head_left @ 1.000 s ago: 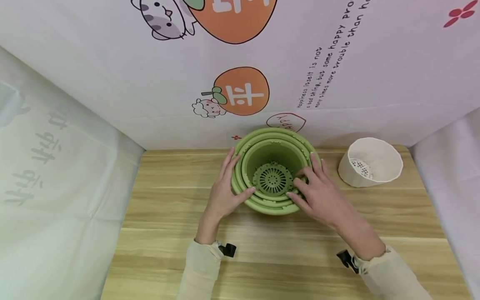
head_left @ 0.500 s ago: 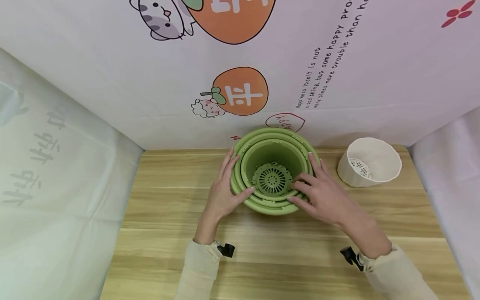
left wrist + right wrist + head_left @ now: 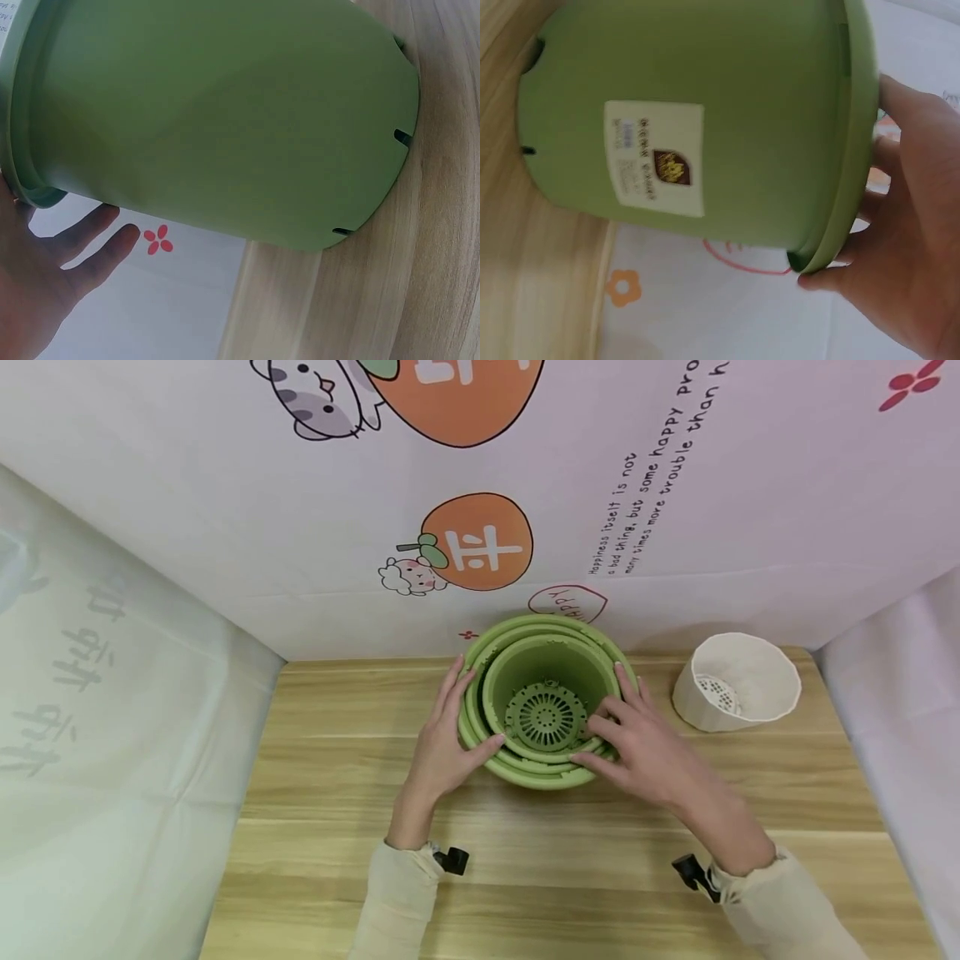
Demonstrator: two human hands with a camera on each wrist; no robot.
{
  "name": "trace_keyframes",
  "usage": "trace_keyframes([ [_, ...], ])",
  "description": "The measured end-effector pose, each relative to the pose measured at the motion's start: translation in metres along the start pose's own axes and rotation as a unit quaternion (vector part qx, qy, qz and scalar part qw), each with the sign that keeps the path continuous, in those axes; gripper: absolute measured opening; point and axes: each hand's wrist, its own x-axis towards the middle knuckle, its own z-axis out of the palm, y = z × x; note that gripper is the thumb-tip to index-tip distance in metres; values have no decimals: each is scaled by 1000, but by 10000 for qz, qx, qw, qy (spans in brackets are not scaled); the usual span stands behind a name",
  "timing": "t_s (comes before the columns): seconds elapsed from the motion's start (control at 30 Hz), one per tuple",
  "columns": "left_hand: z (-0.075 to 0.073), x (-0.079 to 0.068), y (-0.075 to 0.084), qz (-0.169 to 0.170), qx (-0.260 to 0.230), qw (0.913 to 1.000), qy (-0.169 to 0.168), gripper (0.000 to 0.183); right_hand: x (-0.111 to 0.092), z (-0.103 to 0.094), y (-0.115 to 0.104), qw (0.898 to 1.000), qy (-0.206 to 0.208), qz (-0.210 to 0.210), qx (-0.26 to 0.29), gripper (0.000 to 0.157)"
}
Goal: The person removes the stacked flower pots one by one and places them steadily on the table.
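Several green plastic flowerpots are nested in a stack, the outermost pot standing on the wooden table near the wall. The innermost pot has a slotted base and sits off-centre, with a dark gap at its left. My left hand holds the stack's left rim, thumb over the top and fingers outside, spread under the lip in the left wrist view. My right hand pinches the innermost pot's right rim, index and middle fingers bent inside it; its other fingers reach along the outer rim. The right wrist view shows a paper label on the outer pot.
A white pot with a perforated base stands at the table's back right. Printed cloth hangs directly behind the stack, and pale sheets flank the wooden table on both sides.
The innermost pot has shifted slightly right, widening the gap at its left. My right fingers have bent further at its rim; the left hand keeps its hold.
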Motion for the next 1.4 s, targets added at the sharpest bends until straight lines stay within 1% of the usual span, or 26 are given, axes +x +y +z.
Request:
trace_keyframes([
  [0.07,0,0,0,16,25,10000,17,97,-1,1,1,9997,190,-100,130,29],
  [0.17,-1,0,0,35,37,10000,52,98,-1,3,4,9987,373,-247,243,28],
  [0.33,-1,0,2,13,45,10000,54,98,-1,1,7,9978,405,-388,342,29],
  [0.53,-1,0,3,10,51,10000,56,99,-2,-4,10,9978,218,-455,430,27],
  [0.7,-1,0,2,-27,55,10000,49,98,-1,-9,11,9978,-115,-428,486,25],
  [0.83,0,0,1,-65,88,9999,47,100,0,-12,10,9980,-240,-328,482,36],
  [0.93,0,0,0,-58,126,9999,45,101,-1,-11,11,9980,-105,-267,560,49],
  [1.03,1,0,1,-75,131,9999,12,103,-1,-8,13,9970,96,-236,724,56],
  [1.1,0,0,1,-118,112,9999,-17,105,-2,-6,14,9955,250,-264,871,54],
  [1.27,-1,0,1,-216,49,9997,-89,110,-1,-1,14,9914,656,-346,1082,37],
  [1.33,-1,1,1,-226,57,9997,-110,111,-1,0,14,9902,802,-383,1081,36],
  [1.4,-1,1,1,-229,55,9997,-119,112,-1,1,14,9888,944,-433,1072,38],
])
